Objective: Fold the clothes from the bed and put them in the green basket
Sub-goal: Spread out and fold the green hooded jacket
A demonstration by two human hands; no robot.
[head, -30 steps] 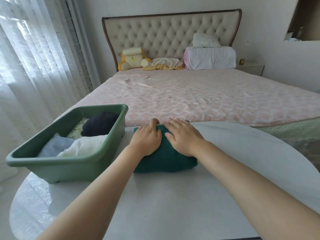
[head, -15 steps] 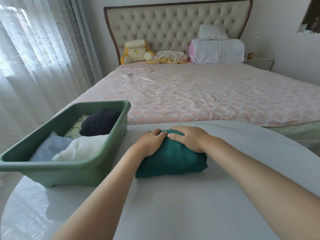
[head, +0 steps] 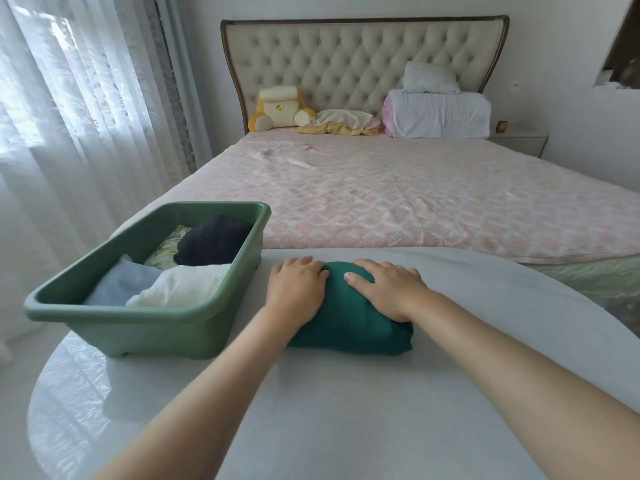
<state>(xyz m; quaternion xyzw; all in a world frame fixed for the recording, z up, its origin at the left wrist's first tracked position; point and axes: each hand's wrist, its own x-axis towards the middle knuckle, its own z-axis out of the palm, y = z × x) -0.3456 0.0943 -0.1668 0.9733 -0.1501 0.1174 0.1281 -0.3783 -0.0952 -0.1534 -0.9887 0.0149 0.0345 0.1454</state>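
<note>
Our left hand (head: 298,289) and right hand (head: 389,289) have slid apart, both curled round the folded green garment (head: 353,327); it looks ready for the green basket (head: 156,330) to their left.

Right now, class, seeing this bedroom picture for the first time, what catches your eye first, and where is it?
The left hand and the right hand hold a folded dark green garment near the far edge of the white round table. Left of it on the table stands the green basket, with folded clothes in white, pale blue and navy inside. Behind them stretches the pink-covered bed.
</note>
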